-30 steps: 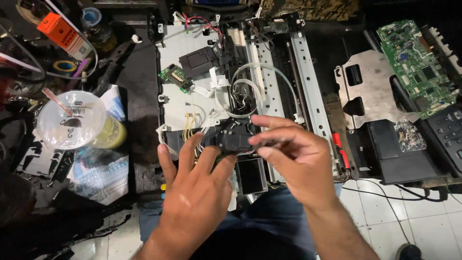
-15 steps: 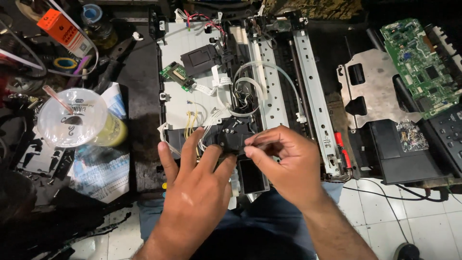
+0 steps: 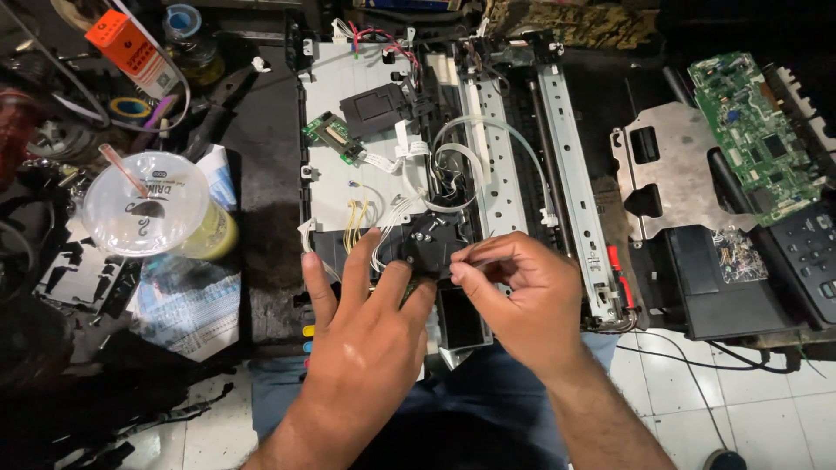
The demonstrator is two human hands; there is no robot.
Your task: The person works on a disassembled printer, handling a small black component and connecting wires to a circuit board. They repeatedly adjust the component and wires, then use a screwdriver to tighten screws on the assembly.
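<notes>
An opened printer chassis [image 3: 348,130] lies in front of me, with white cables, clear tubing [image 3: 488,130] and metal rails [image 3: 570,174] exposed. A small black plastic part [image 3: 431,244] sits at its near edge among white and yellow wires. My left hand [image 3: 366,339] lies flat with fingers spread, fingertips pressing against that part from below. My right hand [image 3: 514,296] is curled, thumb and forefinger pinched at the part's right side. What they pinch is hidden.
A clear lidded cup with a straw [image 3: 144,204] stands at left on papers, near tape rolls and an orange box [image 3: 131,43]. At right lie a metal plate [image 3: 670,170], a green circuit board [image 3: 753,130] and a black panel [image 3: 723,287]. White floor tiles show below.
My right hand has closed from a loose open grasp into a pinch at the black part and drawn slightly nearer. My left hand stays almost still.
</notes>
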